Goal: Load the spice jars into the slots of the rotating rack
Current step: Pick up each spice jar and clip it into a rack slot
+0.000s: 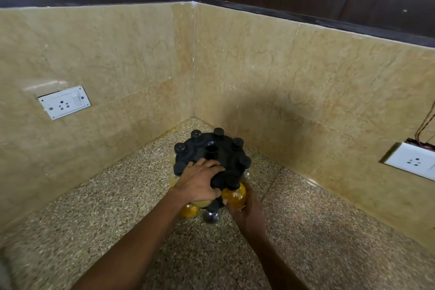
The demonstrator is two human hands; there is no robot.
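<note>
Hands met at the near edge of the rack (211, 155). Left hand (200, 182) lay across the black top disc, fingers spread and curled over its rim, judged to be steadying it so it could not turn. Right hand (244, 209) gripped an amber jar (234, 195) from below and beside, its black cap just under the disc's near edge; probably being fed up into a slot there, though whether it was seated could not be told. Five capped jars already stood in slots round the far rim. Below the left hand sat a pale jar (201, 203), another amber one (189, 211) and a dark one (211, 215), likely a lower tier. Rack stood on the speckled counter (117, 195), close to the wall corner, a socket (64, 102) on the left wall.
</note>
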